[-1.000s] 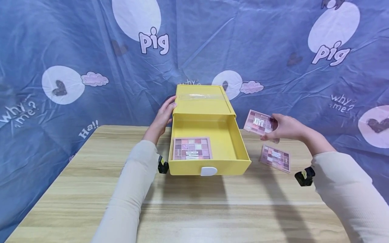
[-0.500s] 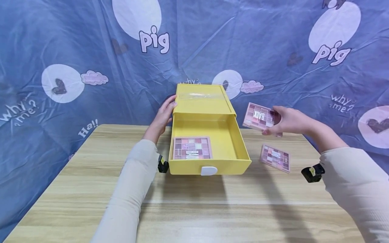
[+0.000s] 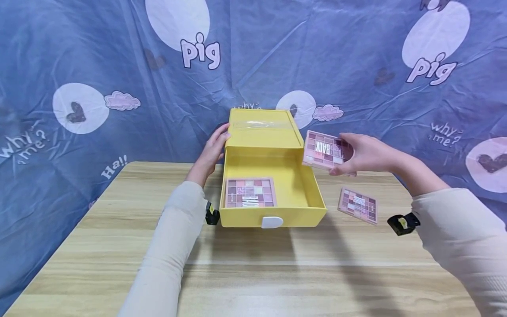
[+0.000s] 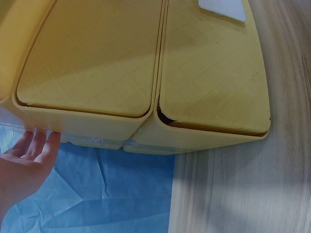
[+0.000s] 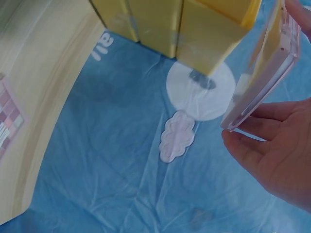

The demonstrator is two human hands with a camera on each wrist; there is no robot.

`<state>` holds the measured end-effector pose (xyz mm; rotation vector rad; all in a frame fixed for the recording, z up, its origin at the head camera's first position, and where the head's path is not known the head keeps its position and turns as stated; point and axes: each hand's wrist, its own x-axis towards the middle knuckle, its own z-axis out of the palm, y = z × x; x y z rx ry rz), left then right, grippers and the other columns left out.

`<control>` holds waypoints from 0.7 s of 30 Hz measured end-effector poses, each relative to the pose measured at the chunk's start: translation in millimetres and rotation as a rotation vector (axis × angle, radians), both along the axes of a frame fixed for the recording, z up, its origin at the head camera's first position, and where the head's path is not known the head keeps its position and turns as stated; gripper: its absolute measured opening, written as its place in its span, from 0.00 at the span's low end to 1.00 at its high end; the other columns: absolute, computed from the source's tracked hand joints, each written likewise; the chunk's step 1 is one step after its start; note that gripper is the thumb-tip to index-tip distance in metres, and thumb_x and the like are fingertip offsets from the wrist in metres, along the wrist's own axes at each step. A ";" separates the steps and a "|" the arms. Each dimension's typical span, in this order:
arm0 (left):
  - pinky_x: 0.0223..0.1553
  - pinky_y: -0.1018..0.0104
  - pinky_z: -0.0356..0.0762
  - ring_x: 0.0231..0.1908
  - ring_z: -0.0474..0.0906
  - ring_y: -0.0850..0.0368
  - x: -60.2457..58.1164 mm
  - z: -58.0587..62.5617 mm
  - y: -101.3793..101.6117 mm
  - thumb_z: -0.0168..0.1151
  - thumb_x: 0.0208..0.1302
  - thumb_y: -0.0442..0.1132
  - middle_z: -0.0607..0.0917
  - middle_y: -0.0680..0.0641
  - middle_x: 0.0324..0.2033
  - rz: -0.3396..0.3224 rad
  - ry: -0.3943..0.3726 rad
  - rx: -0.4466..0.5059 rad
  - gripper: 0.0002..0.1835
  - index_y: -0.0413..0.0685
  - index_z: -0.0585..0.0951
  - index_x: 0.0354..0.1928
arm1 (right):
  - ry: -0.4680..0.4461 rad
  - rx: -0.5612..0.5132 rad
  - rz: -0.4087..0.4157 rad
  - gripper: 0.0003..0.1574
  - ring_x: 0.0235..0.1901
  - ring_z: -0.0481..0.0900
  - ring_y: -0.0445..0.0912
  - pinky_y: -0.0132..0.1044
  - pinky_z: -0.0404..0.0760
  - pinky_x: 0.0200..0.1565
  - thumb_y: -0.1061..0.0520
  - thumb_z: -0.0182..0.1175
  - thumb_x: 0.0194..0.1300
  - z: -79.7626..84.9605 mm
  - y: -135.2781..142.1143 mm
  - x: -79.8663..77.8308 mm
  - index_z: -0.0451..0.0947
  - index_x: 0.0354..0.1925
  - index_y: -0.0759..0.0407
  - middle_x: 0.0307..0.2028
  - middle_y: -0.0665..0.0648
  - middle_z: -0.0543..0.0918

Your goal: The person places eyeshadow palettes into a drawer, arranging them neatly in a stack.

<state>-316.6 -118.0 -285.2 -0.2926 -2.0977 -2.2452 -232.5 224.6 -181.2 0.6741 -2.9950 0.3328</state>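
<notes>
My right hand (image 3: 368,154) pinches an eyeshadow palette (image 3: 322,149) between thumb and fingers. It holds the palette tilted in the air, at the right edge of the pulled-out yellow drawer (image 3: 273,218). The right wrist view shows the held palette (image 5: 265,77) edge-on, with fingers along its lower end. Inside the drawer, at the front left, lies a second palette (image 3: 250,193). My left hand (image 3: 210,154) rests with extended fingers against the left side of the yellow drawer unit (image 3: 263,132). In the left wrist view its fingertips (image 4: 48,143) touch the unit's side.
A third palette (image 3: 358,205) lies on the wooden table (image 3: 253,286), right of the drawer. Lower drawer fronts (image 4: 209,73) sit below the pulled-out one. A blue printed cloth (image 3: 253,57) hangs behind the table. A white tab handle (image 3: 272,222) juts from the drawer front.
My right hand has raised the palette, then carried it left to the drawer's edge. My left hand stays at the unit's side, and the other palettes have not moved.
</notes>
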 end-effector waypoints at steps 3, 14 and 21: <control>0.52 0.46 0.52 0.57 0.56 0.56 0.8 0.1 0.1 0.47 0.58 0.49 0.62 0.50 0.59 -0.001 -0.003 -0.002 0.27 0.59 0.61 0.61 | 0.004 -0.010 0.024 0.53 0.35 0.68 0.50 0.43 0.66 0.37 0.39 0.69 0.33 1.1 -8.4 1.4 0.63 0.51 0.67 0.37 0.59 0.73; 0.52 0.46 0.52 0.56 0.57 0.56 2.4 1.3 1.1 0.47 0.59 0.48 0.62 0.50 0.59 0.003 -0.002 0.007 0.26 0.59 0.61 0.61 | 0.024 -0.004 0.139 0.61 0.46 0.67 0.52 0.46 0.63 0.48 0.37 0.69 0.31 3.5 -44.0 12.3 0.59 0.55 0.72 0.48 0.64 0.71; 0.50 0.47 0.55 0.55 0.59 0.56 1.7 -0.5 1.2 0.46 0.60 0.47 0.64 0.49 0.58 0.002 0.026 0.001 0.26 0.58 0.61 0.61 | 0.042 0.015 0.182 0.62 0.46 0.66 0.50 0.44 0.63 0.48 0.35 0.69 0.28 -0.7 -64.5 17.6 0.60 0.55 0.70 0.48 0.60 0.71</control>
